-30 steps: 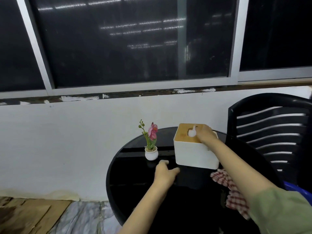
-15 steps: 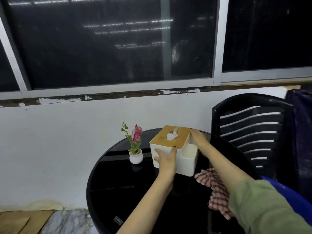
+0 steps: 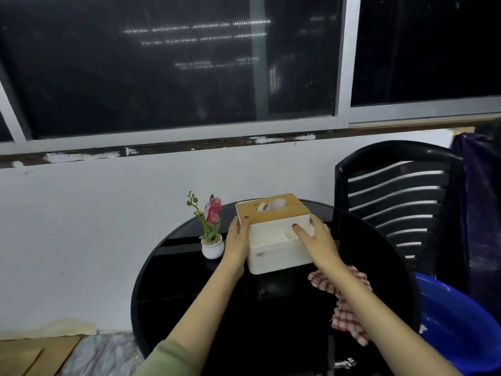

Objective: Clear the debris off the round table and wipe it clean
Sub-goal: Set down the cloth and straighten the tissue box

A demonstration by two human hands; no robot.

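Table [image 3: 189, 280]: left hand [image 3: 237, 240], right hand [image 3: 317, 240] clasp box [image 3: 279, 251], fingers curled; pot [image 3: 212, 247] nine o'clock, cloth [image 3: 349, 318] five o'clock.

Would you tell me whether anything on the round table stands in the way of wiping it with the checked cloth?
The tissue box, held between left hand and right hand, and the flower pot to its left occupy the far half of the table.

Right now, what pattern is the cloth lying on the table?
Red-and-white check; the cloth shows best in the head view.
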